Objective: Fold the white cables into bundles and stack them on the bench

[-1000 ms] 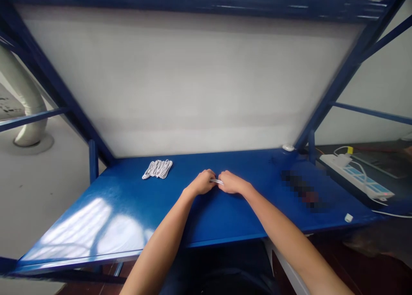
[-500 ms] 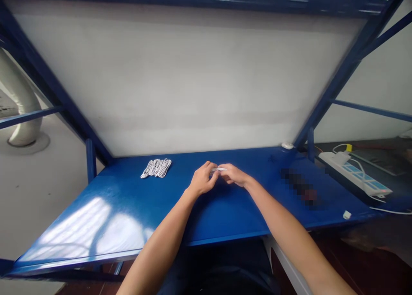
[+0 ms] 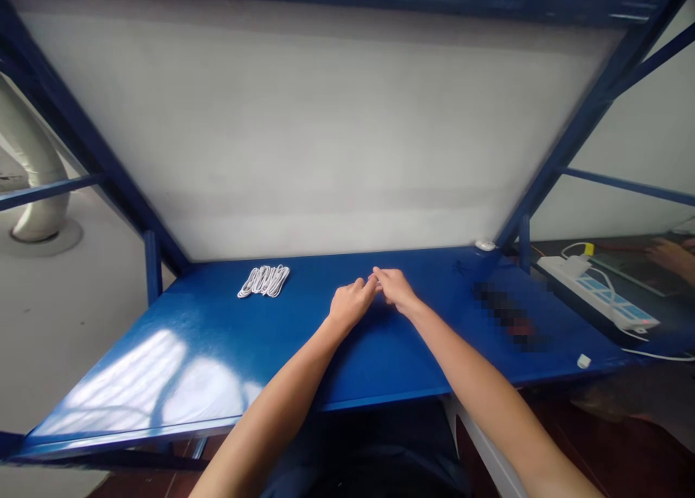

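My left hand [image 3: 352,300] and my right hand [image 3: 395,288] meet above the middle of the blue table [image 3: 304,339]. Both are closed, fingertips together, around a white cable [image 3: 378,284]. Only a small pale piece of it shows between the fingers; the rest is hidden by the hands. Off to the left, several coiled white cables [image 3: 263,281] lie side by side in a row, apart from my hands.
A white power strip [image 3: 602,292] with plugs stands at the right, beyond the table's side. Near the right front edge lies a small white block [image 3: 583,361]. A blurred-out dark object [image 3: 504,313] rests nearby. Another person's hand [image 3: 673,259] shows at far right.
My left hand has shifted right and closed in against my right hand, so less of the white cable shows. Another person's hand has come into view at the far right.
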The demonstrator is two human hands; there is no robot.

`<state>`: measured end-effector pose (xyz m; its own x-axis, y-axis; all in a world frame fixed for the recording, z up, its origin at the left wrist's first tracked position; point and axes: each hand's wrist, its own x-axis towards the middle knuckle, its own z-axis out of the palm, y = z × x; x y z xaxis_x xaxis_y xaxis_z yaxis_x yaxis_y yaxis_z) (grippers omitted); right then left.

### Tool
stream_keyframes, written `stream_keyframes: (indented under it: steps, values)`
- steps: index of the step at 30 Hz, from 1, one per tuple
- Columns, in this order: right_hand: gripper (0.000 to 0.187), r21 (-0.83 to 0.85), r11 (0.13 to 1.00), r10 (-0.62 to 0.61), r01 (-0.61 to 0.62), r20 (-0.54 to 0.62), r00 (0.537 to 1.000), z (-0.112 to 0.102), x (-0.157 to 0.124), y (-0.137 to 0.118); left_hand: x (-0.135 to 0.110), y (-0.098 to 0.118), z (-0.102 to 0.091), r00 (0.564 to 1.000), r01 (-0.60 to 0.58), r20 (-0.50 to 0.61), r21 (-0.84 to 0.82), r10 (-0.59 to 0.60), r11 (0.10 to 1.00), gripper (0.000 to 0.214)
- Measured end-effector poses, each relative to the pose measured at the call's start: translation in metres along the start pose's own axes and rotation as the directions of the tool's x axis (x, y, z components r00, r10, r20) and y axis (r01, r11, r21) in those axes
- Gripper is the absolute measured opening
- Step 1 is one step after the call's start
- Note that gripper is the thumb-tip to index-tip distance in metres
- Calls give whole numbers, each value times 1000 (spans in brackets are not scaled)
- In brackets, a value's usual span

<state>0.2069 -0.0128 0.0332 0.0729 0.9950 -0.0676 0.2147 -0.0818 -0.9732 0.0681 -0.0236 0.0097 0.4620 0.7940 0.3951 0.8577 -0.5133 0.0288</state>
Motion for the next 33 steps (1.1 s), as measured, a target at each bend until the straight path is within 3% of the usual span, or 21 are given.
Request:
stream_keyframes:
  steps: [3, 8, 11, 13, 15, 18, 21, 24, 27, 29, 31, 33]
  values:
    - [26, 34, 991, 126, -129, 85, 988, -8, 2, -4, 1, 6, -1, 996, -62, 60, 58, 59, 996, 45]
    - [20, -65, 966, 257, -250, 156, 954, -17, 8, 3, -2, 21, 5, 992, -40, 121, 99, 28, 994, 34]
    - [21, -224, 956, 227, -187, 168, 959, -19, 9, 7, -4, 20, 6, 976, -19, 218, -35, 26, 999, 31]
    - [23, -302, 953, 84, -20, 198, 977, -19, 9, 6, -4, 14, 3, 967, 0, 247, -259, 66, 966, 32]
    - [27, -324, 921, -149, 214, 215, 965, -18, 9, 4, -3, 8, -3, 963, 46, 242, -570, 114, 820, 35]
    - [30, -323, 826, -412, 462, 212, 886, -18, 8, 0, 0, 4, -10, 939, 237, 318, -873, 130, 426, 39]
    - [31, -328, 808, -426, 490, 250, 869, -21, 6, 0, 1, 8, -13, 875, 448, 465, -883, 132, 144, 44]
    - [31, -334, 817, -380, 470, 301, 875, -24, 2, 0, 1, 10, -14, 832, 529, 527, -848, 172, 38, 50]
    - [31, -372, 785, -385, 495, 333, 861, -23, 1, 1, 1, 9, -12, 818, 533, 544, -839, 186, 110, 51]
    - [32, -404, 750, -396, 524, 360, 845, -21, 4, 1, 1, 8, -11, 835, 472, 524, -838, 166, 272, 51]
    - [34, -421, 723, -393, 548, 401, 827, -24, 10, 3, 1, 8, -10, 887, 330, 439, -818, 141, 471, 49]
    - [37, -457, 713, -384, 532, 380, 841, -35, 18, 8, 1, 8, -10, 935, 192, 336, -748, 113, 635, 45]
